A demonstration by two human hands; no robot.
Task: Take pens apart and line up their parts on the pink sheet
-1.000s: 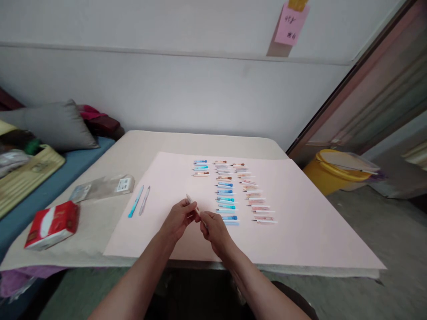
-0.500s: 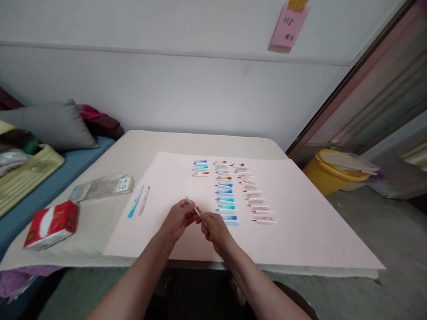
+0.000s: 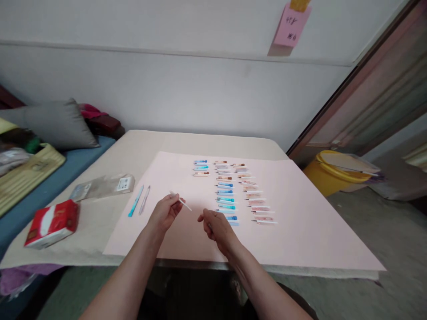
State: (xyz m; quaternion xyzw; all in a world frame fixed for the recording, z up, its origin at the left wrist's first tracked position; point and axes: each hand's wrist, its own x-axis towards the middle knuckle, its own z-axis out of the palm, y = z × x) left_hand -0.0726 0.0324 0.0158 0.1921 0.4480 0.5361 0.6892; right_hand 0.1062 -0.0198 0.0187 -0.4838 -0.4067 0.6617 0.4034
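Left hand [image 3: 164, 213] withdrawn, slim, perhaps translucent rod [image 3: 185, 206]

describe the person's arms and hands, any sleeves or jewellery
Both forearms are bare up to the frame edge, with no sleeves in view. The left hand and right hand wear no gloves, and no ring, watch or bracelet shows.

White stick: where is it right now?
Head view, left of centre: the white stick is pinched in the left hand over the pink sheet, left of the rows of small tubes.
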